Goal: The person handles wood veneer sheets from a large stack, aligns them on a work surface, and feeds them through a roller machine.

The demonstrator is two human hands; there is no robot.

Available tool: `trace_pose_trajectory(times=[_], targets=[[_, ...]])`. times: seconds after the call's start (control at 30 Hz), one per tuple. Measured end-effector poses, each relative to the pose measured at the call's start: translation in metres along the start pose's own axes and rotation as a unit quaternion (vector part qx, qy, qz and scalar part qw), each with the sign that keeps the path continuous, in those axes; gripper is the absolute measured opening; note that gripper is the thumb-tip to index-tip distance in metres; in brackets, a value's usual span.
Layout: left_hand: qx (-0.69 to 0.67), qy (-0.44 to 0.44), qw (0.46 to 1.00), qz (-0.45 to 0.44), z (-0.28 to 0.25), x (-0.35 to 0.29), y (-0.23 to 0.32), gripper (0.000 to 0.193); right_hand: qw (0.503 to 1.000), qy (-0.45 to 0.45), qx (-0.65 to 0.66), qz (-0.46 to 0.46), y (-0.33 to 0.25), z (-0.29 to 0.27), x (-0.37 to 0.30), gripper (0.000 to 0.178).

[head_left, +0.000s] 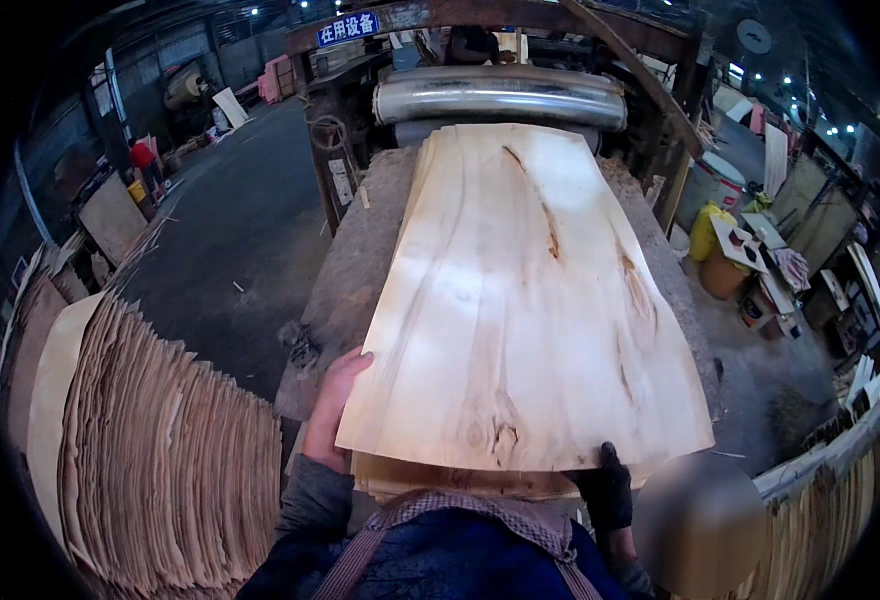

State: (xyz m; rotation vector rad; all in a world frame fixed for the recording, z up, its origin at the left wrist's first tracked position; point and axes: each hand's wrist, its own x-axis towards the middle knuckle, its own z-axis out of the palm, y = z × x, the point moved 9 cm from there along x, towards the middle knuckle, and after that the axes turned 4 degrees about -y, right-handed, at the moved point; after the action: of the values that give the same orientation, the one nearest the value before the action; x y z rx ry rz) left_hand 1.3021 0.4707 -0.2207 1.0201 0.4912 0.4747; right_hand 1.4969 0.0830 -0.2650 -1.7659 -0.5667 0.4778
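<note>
A large, pale wood veneer sheet [500,330] with brown knots and streaks lies in front of me, its far end close to a shiny metal roller [500,98]. Bare, my left hand [336,395] is closed on the sheet's near left edge, thumb on top and the other fingers hidden below. My right hand [606,490], in a dark glove, grips the near edge towards the right, its thumb over the rim. Beneath the sheet, the edges of more veneer [430,480] show at the near side.
A rough, dusty table [345,285] carries the veneer. Tall veneer stacks stand at left [160,440] and lower right [810,540]. A metal frame [320,150] surrounds the roller, with a person [473,45] beyond it. Buckets and a yellow bag [708,230] are on the right.
</note>
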Motion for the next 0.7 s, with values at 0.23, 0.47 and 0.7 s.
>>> trace_pose_trajectory(times=[0.23,0.47,0.7], targets=[[-0.073,-0.008,0.995,0.069,-0.002,0.021,0.011,0.037,0.883,0.033,0.461,0.079,-0.035,0.003,0.070,0.026],[0.110,0.147,0.982,0.035,-0.060,-0.002,-0.050,0.039,0.904,0.063,0.418,0.068,-0.011,0.022,0.111,0.022],[0.494,0.236,0.835,0.045,-0.039,-0.056,-0.059,0.042,0.942,0.020,0.334,-0.033,-0.007,0.007,0.113,0.034]])
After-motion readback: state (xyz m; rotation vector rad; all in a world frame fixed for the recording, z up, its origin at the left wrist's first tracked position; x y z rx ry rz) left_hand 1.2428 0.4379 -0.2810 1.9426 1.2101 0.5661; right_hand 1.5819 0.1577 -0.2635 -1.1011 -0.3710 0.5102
